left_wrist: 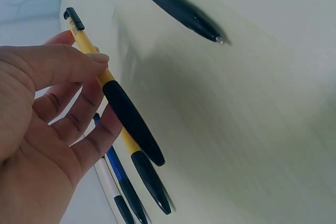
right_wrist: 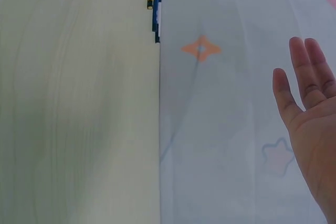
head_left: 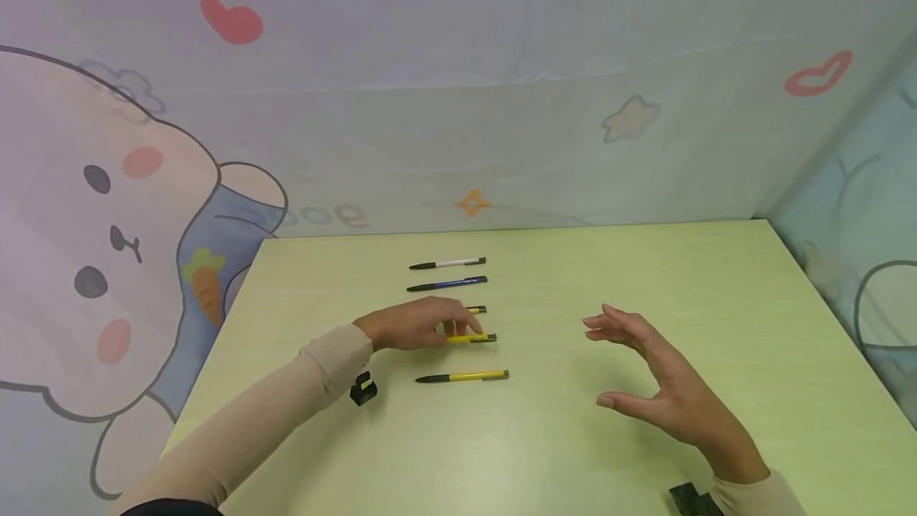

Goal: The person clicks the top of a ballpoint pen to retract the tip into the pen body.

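My left hand (head_left: 419, 323) pinches a yellow pen (left_wrist: 131, 119) with a black grip between thumb and fingers. In the left wrist view that pen slants, its black tip pointing down and to the right. Partly hidden behind the left hand lies another yellow pen (left_wrist: 149, 182). Farther back are a blue pen (head_left: 451, 283) and a white pen (head_left: 453, 263), lying side by side. Nearer the front, a yellow pen (head_left: 476, 376) rests on the table. My right hand (head_left: 669, 388) hovers over the table to the right, holding nothing, fingers extended and thumb apart.
The pale wooden table (head_left: 573, 261) meets a printed cloth backdrop (head_left: 430, 150) along its far edge. Another cloth (head_left: 852, 205) hangs beside the table's right edge. A small black device (head_left: 363, 388) sits at the left wrist.
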The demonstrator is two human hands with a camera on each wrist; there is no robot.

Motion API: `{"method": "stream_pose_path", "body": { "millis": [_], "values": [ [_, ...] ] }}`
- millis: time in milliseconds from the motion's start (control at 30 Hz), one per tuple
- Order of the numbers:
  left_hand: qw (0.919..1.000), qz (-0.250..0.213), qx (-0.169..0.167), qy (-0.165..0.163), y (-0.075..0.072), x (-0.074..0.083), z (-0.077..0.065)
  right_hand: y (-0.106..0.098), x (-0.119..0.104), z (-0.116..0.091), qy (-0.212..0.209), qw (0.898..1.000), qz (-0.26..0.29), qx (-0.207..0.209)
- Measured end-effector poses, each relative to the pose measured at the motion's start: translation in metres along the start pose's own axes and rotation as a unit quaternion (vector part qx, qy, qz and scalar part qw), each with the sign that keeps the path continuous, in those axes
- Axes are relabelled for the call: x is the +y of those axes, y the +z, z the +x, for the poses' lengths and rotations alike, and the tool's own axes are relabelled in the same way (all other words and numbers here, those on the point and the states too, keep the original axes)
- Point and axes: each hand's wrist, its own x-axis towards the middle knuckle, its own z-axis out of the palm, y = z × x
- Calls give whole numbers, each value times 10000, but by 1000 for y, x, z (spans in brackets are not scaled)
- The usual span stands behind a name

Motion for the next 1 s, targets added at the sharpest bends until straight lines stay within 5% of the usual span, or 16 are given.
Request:
{"method": "stream_pose_path", "body": {
  "millis": [400,1000],
  "values": [
    [9996,129,-9,-270,1,-5,2,-5,25,-19,98,9999,-29,-9],
    [9988,161,58,-459,13,-10,1,-3,-4,-3,139,9999,-92,20]
  ]
}}
